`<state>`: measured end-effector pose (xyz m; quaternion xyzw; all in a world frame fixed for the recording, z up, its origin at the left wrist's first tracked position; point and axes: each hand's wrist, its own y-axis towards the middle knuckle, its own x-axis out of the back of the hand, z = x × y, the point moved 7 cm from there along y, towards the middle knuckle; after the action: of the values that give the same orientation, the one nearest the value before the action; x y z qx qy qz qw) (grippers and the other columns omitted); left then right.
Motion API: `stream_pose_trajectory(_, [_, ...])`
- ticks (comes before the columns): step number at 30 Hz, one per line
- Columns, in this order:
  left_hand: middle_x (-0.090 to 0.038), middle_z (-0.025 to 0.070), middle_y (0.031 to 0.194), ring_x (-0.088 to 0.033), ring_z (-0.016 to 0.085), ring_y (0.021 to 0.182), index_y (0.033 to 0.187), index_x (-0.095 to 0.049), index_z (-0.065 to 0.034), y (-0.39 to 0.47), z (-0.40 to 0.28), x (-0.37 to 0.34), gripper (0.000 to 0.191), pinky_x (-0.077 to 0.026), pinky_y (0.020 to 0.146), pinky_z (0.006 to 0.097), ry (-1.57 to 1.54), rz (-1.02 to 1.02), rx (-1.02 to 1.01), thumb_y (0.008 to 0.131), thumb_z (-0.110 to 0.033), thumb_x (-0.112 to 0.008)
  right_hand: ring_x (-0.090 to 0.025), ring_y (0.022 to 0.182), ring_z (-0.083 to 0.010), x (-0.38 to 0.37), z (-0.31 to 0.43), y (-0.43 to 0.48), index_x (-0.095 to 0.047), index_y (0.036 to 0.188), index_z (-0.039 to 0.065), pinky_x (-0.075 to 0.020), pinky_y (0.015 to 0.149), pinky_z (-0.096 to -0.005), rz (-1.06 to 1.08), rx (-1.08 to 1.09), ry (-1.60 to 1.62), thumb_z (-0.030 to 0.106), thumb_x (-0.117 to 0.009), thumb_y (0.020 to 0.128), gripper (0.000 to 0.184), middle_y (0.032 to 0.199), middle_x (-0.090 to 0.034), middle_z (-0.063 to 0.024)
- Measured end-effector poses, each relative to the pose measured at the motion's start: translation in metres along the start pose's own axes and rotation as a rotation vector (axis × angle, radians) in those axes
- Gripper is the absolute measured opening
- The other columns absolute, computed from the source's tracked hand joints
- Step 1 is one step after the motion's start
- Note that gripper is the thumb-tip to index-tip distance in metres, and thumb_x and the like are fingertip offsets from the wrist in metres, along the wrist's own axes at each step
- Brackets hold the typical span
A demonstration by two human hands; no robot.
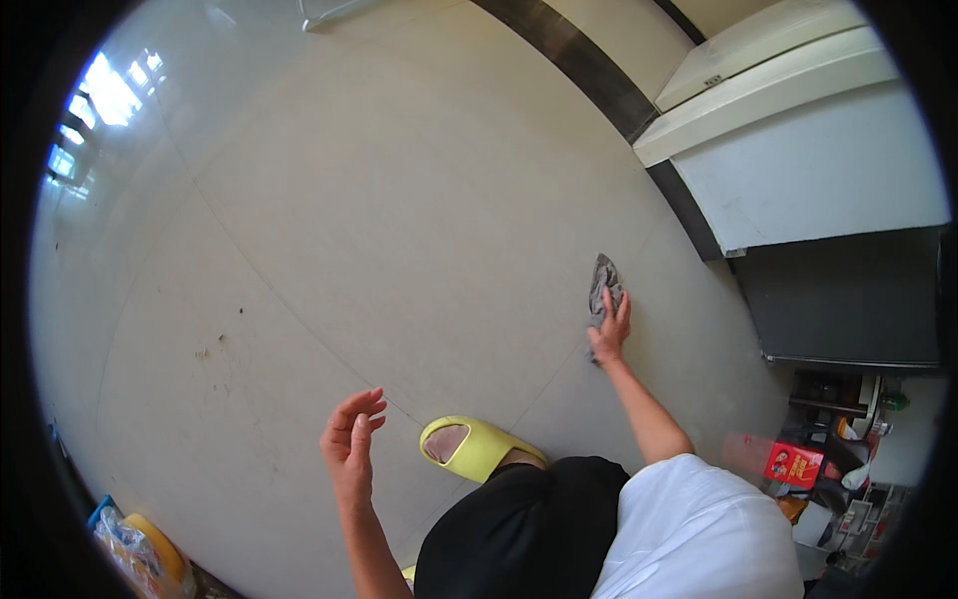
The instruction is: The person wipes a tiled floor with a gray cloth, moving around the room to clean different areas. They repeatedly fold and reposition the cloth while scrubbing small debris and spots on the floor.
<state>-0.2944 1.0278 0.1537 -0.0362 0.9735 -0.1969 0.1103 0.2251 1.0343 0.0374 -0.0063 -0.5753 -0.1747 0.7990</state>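
Observation:
Under the fingers of my right hand point(612, 329) is a crumpled grey cloth point(603, 278), pressed against the glossy beige tile floor point(419, 224). The cloth sticks out past the fingertips, and a bit of it shows by the wrist. My left hand point(352, 438) hangs above the floor with nothing in it, fingers half curled and thumb apart. Between the two hands is a yellow slide sandal point(479, 448) on my foot. Several dark specks and smudges point(221, 338) lie on the tiles to the left of my left hand.
A white-topped cabinet point(808, 165) and a dark appliance-like box point(846, 299) stand along the right. Below them are a red box point(795, 464) and assorted clutter. A plastic bag point(131, 550) beside a yellow object point(159, 550) sits at the lower left. Dark baseboard point(569, 56) edges the wall.

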Motion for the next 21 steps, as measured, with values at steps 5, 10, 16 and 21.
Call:
stream_pose_trajectory(5, [-0.066,0.0152,0.113,-0.065,0.020,0.098,0.116,-0.060,0.0009,-0.027,0.006,0.060,0.028,-0.053,0.083,0.0325,-0.035,-0.313,-0.026,0.100,-0.017,-0.046,-0.029,0.131,-0.0487,-0.081,0.203,-0.011,-0.041,0.140,0.008,-0.0206,0.108,-0.0617,-0.019,0.311,-0.028,0.024,-0.060,0.070,0.074,0.143,-0.031,-0.0270])
stream_pose_trajectory(10, [-0.065,0.0154,0.114,-0.065,0.020,0.097,0.118,-0.059,0.0007,-0.027,-0.009,0.084,0.029,-0.054,0.081,0.0306,-0.181,-0.444,-0.078,0.101,-0.018,-0.045,-0.034,0.128,-0.0431,-0.146,0.439,-0.039,-0.054,0.127,0.005,-0.0259,0.108,-0.0562,0.089,0.528,0.474,0.010,-0.057,0.074,0.054,0.135,-0.040,-0.0217])
stream_pose_trajectory(16, [-0.065,0.0154,0.114,-0.065,0.019,0.096,0.119,-0.059,0.0004,0.002,-0.050,0.086,0.030,-0.054,0.082,0.0291,-0.214,-0.412,-0.212,0.100,-0.019,-0.046,-0.053,0.108,-0.0303,-0.137,0.484,0.023,-0.061,0.118,0.009,-0.0452,0.091,-0.0409,0.226,0.389,0.994,-0.002,-0.051,0.075,0.046,0.117,-0.056,-0.0150])
stream_pose_trajectory(21, [-0.066,0.0141,0.112,-0.066,0.019,0.094,0.118,-0.059,-0.0006,0.000,-0.015,0.127,0.029,-0.055,0.079,0.0303,-0.197,-0.447,-0.123,0.100,-0.019,-0.046,-0.058,0.100,-0.0153,-0.054,0.296,0.061,-0.059,0.122,0.002,-0.0504,0.082,-0.0307,0.467,-0.133,1.470,0.003,-0.049,0.075,0.048,0.116,-0.062,-0.0066])
